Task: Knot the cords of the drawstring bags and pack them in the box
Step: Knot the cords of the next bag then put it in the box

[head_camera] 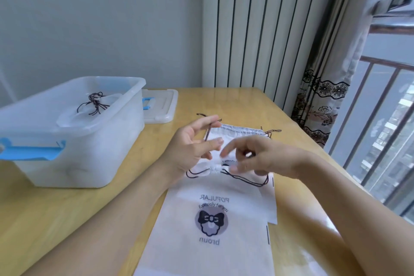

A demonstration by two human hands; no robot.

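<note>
right fingers [226, 152] blurred, box [13, 119] cut off left

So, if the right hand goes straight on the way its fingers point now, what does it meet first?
Most likely the left hand, which holds a dark cord just ahead of the right hand; depth is unclear, so it might pass.

A smooth, light wooden table [224, 101] with a slight sheen carries thin, matt white fabric drawstring bags [208, 219] threaded with dark, thin twisted cords [244, 180]. Beside them stands a frosted, translucent plastic box [94, 141] with glossy blue plastic latches [29, 149]. Its matching plastic lid [164, 105] lies behind.
</note>
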